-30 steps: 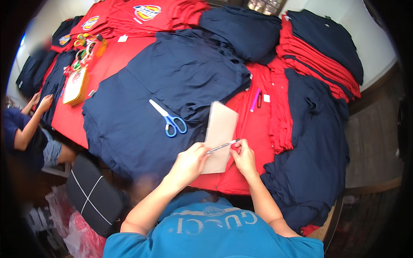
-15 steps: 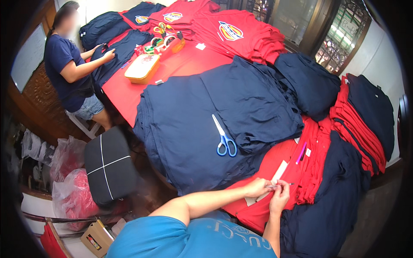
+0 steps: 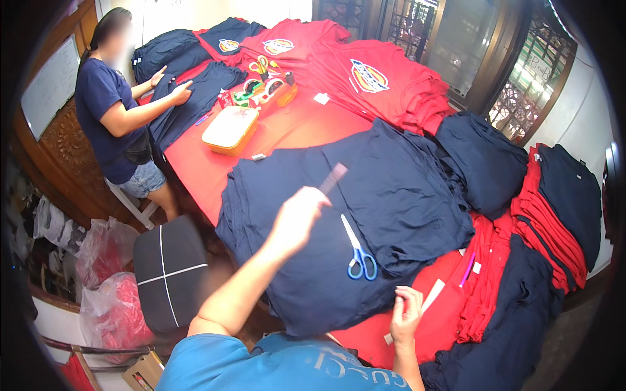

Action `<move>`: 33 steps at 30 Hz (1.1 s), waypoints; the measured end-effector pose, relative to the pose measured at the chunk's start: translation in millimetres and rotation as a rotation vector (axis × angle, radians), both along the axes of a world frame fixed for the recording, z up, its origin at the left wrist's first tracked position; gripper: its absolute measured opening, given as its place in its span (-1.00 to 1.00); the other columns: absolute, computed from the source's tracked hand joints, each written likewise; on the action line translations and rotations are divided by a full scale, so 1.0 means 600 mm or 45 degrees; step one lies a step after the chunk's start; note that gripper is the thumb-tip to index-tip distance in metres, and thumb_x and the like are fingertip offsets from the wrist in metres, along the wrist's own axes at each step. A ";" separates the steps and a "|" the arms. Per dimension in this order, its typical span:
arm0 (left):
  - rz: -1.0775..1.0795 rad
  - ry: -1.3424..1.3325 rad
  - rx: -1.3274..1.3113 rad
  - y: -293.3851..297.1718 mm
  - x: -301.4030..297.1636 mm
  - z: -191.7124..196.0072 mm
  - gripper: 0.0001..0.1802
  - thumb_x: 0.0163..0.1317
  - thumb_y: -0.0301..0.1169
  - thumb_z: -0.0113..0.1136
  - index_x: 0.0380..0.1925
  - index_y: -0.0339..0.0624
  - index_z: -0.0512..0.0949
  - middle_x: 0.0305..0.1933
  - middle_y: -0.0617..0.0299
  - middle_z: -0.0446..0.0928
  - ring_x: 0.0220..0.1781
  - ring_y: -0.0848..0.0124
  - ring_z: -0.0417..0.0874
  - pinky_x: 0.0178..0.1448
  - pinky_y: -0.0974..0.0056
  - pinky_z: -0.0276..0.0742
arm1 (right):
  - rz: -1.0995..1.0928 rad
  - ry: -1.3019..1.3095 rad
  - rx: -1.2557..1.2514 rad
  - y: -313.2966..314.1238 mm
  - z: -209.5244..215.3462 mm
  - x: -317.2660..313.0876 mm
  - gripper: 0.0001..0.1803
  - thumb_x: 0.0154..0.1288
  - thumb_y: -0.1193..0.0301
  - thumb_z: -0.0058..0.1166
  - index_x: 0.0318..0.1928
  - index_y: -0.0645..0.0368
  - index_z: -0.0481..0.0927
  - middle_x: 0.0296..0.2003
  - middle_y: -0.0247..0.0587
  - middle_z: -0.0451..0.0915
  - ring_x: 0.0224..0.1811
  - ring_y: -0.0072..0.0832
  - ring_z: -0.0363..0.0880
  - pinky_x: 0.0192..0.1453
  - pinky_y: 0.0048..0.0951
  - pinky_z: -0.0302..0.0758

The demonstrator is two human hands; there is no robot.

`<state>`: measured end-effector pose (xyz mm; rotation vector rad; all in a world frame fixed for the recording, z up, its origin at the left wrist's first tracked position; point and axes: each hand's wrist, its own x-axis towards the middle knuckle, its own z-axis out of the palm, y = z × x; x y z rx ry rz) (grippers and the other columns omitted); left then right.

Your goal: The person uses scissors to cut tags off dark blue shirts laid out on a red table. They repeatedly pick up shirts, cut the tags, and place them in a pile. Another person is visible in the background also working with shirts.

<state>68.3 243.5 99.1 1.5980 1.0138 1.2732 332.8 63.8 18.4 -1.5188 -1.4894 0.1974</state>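
My left hand is raised over the dark navy garment pile, closed on a slim stick-like thing. Motion smears that thing; its far end looks pinkish. Blue-handled scissors lie on the pile, just right of this hand, blades pointing away from me. Lower right, my right hand rests above red fabric with fingers loosely bent; I see nothing in them. Beside it lies a white strip, partly hidden by the hand.
Across the red-covered table stands a yellow box with a white lid, near tape dispensers. Red shirts and folded stacks lie at right. A person handles navy cloth at far left. A black strapped stool stands left.
My left hand has moved away from my right, up and left over the navy pile, carrying the slim thing. My right hand has shifted slightly left. The view has tilted a little.
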 end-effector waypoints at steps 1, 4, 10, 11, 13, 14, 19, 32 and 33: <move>0.099 -0.043 -0.124 0.048 -0.048 -0.004 -0.77 0.40 -0.35 -0.06 -0.27 -0.17 0.57 -0.39 0.35 0.44 -0.44 0.56 0.41 -0.36 0.42 0.37 | 0.058 -0.043 -0.001 0.023 -0.005 -0.020 -0.79 0.12 0.69 0.04 -0.23 0.24 0.60 -0.19 -0.08 0.62 -0.06 -0.17 0.55 0.09 -0.23 0.46; 0.213 -0.274 -0.200 0.202 -0.179 -0.014 -0.80 0.39 -0.28 0.03 -0.26 -0.12 0.58 -0.45 0.46 0.40 -0.49 0.65 0.35 -0.45 0.52 0.29 | 0.155 -0.184 -0.023 0.094 -0.024 -0.098 -0.78 0.09 0.59 0.15 -0.20 0.15 0.61 -0.10 -0.16 0.60 0.04 -0.16 0.49 0.24 -0.12 0.31; 0.705 0.741 0.379 0.577 -0.344 -0.057 -0.83 0.36 -0.40 0.06 -0.13 -0.22 0.50 -0.37 0.07 0.54 -0.28 0.19 0.62 -0.20 0.12 0.53 | 0.036 -0.513 -0.298 0.152 -0.081 -0.183 -0.70 0.14 0.35 0.22 -0.08 0.04 0.62 0.10 -0.14 0.48 0.27 -0.13 0.32 0.48 0.18 -0.02; 0.680 0.652 0.332 0.650 -0.380 -0.070 -0.82 0.37 -0.40 0.04 -0.10 -0.23 0.49 -0.30 -0.04 0.54 -0.17 0.07 0.64 -0.13 0.07 0.55 | 0.049 -0.491 -0.307 0.159 -0.083 -0.184 -0.70 0.13 0.34 0.23 -0.08 0.05 0.62 0.11 -0.14 0.48 0.28 -0.11 0.32 0.48 0.18 -0.02; 0.931 1.207 0.689 0.746 -0.319 -0.053 -0.79 0.33 -0.43 0.05 -0.07 -0.24 0.46 -0.09 -0.12 0.48 -0.07 -0.01 0.62 -0.05 0.01 0.58 | -0.028 -0.541 -0.279 0.154 -0.096 -0.179 -0.72 0.12 0.34 0.21 -0.11 0.05 0.63 0.12 -0.11 0.47 0.29 -0.06 0.28 0.46 0.22 -0.02; 0.911 1.292 0.696 0.782 -0.286 -0.041 -0.76 0.26 -0.44 0.10 -0.09 -0.25 0.47 -0.09 -0.12 0.47 -0.13 -0.03 0.63 -0.09 0.01 0.58 | -0.090 -0.580 -0.307 0.153 -0.094 -0.183 -0.73 0.13 0.34 0.20 -0.12 0.05 0.64 0.12 -0.10 0.47 0.28 -0.06 0.28 0.45 0.22 -0.01; 0.877 1.796 0.883 0.899 -0.251 -0.006 -0.87 0.14 -0.40 0.18 -0.42 -0.20 0.66 -0.11 0.06 0.52 -0.15 0.16 0.67 -0.10 0.10 0.63 | -0.246 -0.637 -0.311 0.164 -0.099 -0.188 -0.74 0.17 0.38 0.08 -0.12 0.10 0.64 0.12 -0.07 0.48 0.20 -0.07 0.32 0.35 0.11 0.11; 1.002 1.421 1.103 0.913 -0.165 -0.043 -0.30 0.19 -0.43 0.09 0.39 0.17 0.31 0.58 0.05 -0.03 0.57 -0.08 0.02 0.49 -0.30 0.02 | -0.436 -0.462 -0.228 0.173 -0.104 -0.186 -0.72 0.18 0.60 0.08 -0.08 0.16 0.57 -0.02 -0.08 0.49 0.03 -0.11 0.43 0.15 -0.14 0.24; 0.928 1.361 1.115 0.866 -0.145 -0.046 -0.31 0.20 -0.41 0.14 0.39 0.17 0.32 0.56 0.02 -0.01 0.57 -0.08 0.01 0.49 -0.32 -0.02 | -0.463 -0.421 -0.213 0.173 -0.111 -0.185 -0.71 0.18 0.61 0.07 -0.07 0.16 0.57 -0.03 -0.08 0.49 0.03 -0.12 0.44 0.15 -0.15 0.25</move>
